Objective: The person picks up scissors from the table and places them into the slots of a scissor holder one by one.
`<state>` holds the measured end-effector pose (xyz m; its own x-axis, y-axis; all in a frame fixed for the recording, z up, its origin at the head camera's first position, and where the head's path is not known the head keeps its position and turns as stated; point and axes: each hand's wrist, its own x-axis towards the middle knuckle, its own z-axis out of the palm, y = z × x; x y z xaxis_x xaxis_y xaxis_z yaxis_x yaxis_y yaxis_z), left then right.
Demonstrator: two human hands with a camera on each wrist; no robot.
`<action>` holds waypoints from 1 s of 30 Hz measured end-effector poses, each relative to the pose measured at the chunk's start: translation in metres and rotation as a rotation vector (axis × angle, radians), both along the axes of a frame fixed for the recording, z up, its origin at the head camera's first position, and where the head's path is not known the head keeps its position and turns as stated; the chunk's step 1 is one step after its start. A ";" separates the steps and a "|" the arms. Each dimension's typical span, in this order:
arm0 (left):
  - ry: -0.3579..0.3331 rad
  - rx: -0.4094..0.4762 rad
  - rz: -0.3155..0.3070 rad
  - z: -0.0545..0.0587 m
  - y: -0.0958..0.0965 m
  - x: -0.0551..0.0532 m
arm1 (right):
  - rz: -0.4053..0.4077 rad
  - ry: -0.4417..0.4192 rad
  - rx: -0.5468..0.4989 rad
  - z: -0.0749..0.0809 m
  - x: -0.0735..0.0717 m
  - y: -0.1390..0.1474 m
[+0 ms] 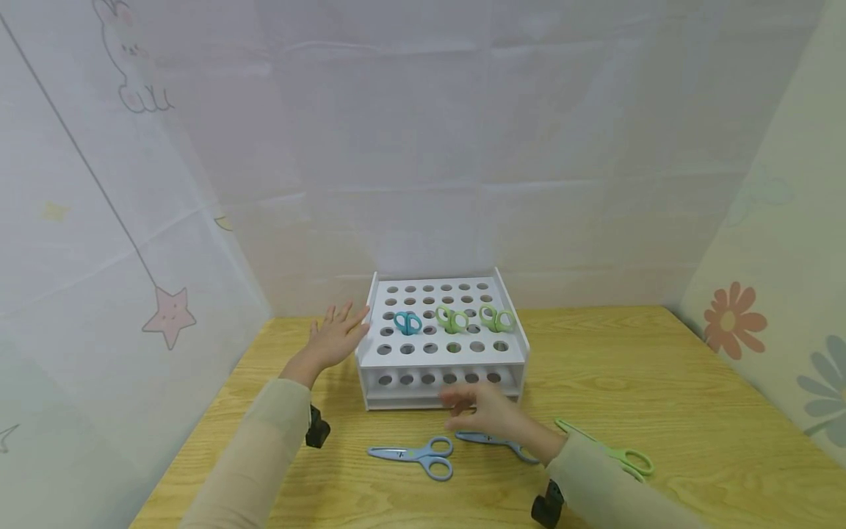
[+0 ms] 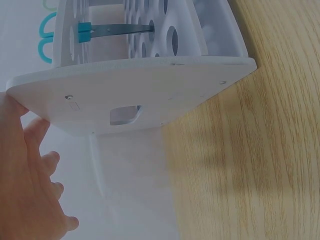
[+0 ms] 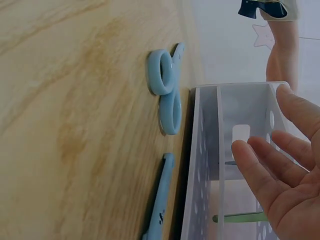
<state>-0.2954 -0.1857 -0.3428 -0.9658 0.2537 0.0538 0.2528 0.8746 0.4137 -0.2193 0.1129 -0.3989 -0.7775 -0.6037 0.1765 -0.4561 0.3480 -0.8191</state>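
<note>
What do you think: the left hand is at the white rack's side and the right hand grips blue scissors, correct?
The grip is wrong: the right wrist view shows the right hand holding nothing. The left hand is indeed at the side of the white rack.

Pale sheeting (image 1: 463,147) around the wooden table (image 1: 595,367) bears a pink star (image 1: 170,316), rabbit outline (image 1: 135,55) and red flower (image 1: 734,321).

rack (image 1: 444,402), centre: smooth plastic is suggested
tabletop (image 1: 595,367), bottom: wood grain is shown
backdrop (image 1: 396,147), top: creased, cloth-like sheeting is seen
blue scissors (image 1: 423,455), lower centre: smooth plastic handles are seen
teal scissors (image 2: 85,33), centre: metal blade is shown
</note>
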 end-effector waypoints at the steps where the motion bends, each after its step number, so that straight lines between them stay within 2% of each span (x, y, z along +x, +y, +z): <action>1: -0.001 -0.002 0.001 0.000 0.000 0.000 | 0.005 0.000 -0.003 -0.001 0.000 0.000; 6: -0.006 -0.001 -0.002 0.000 0.000 0.000 | 0.022 -0.020 0.004 -0.006 0.003 -0.003; 14: -0.001 0.001 -0.005 0.000 0.000 0.000 | 0.016 -0.034 0.082 -0.014 0.004 -0.004; 30: 0.006 -0.005 -0.007 0.002 0.001 0.001 | 0.020 -0.085 0.104 -0.026 0.009 -0.010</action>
<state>-0.2940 -0.1847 -0.3411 -0.9637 0.2608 0.0578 0.2612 0.8751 0.4075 -0.2102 0.1027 -0.4250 -0.7747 -0.6305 0.0467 -0.3945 0.4244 -0.8150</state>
